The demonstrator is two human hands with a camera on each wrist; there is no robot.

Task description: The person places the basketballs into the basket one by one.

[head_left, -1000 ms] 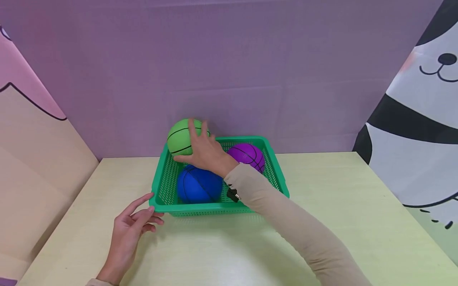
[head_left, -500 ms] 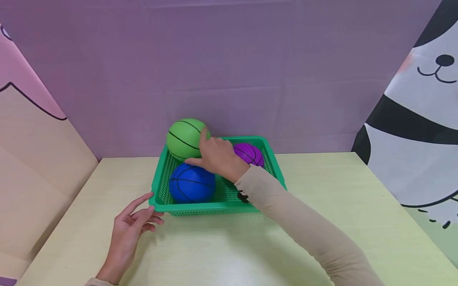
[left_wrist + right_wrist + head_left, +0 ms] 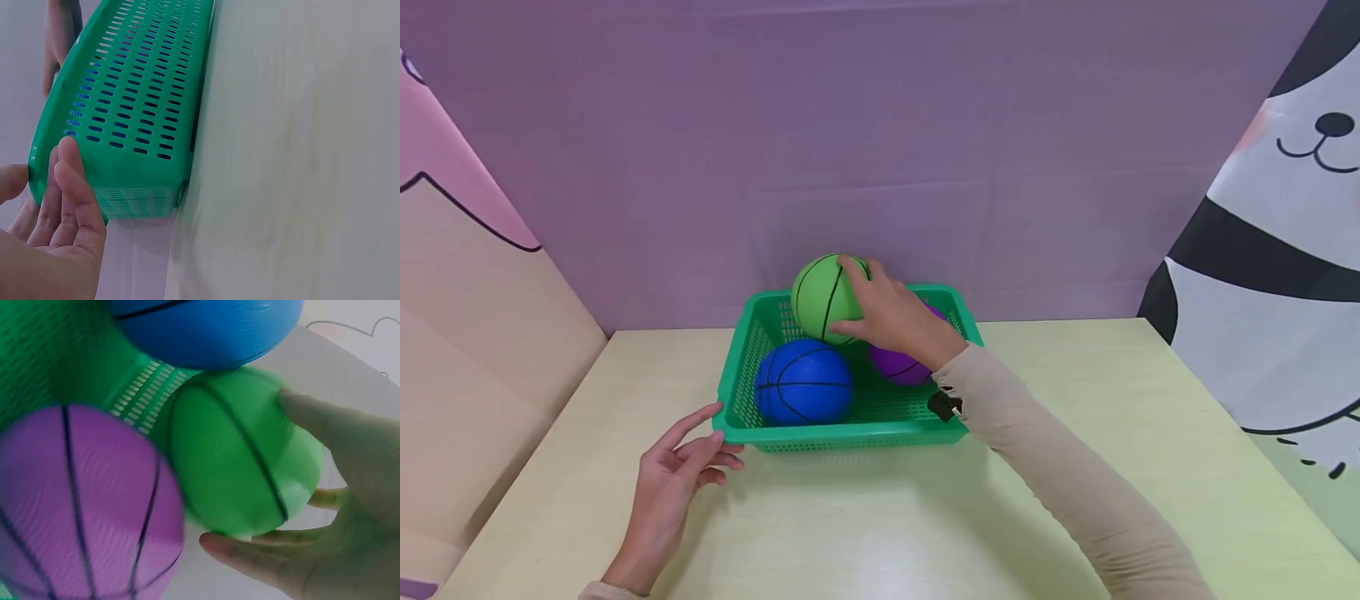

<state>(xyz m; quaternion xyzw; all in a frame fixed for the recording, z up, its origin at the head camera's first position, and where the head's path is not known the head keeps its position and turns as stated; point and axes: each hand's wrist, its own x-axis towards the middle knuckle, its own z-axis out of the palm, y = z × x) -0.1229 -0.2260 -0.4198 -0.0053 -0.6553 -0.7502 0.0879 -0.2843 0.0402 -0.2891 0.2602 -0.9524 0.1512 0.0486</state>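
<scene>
A green plastic basket stands on the table with three small basketballs in it. My right hand holds the green ball at the back, thumb and fingers spread around its right side in the right wrist view. In front of it sits the blue ball. The purple ball lies to the right, partly hidden under my right hand and wrist. At the front left corner, my left hand pinches the basket's rim; in the left wrist view its fingers touch the outer wall.
The pale wooden table extends in front and to both sides. A purple cloth wall rises directly behind the basket. A panda-printed panel stands on the right and a beige-pink panel on the left. A black device sits at my right wrist.
The green ball has moved right along the back of the basket with my right hand. The blue ball has shifted left, and the purple ball slightly toward the front. My left hand stays put.
</scene>
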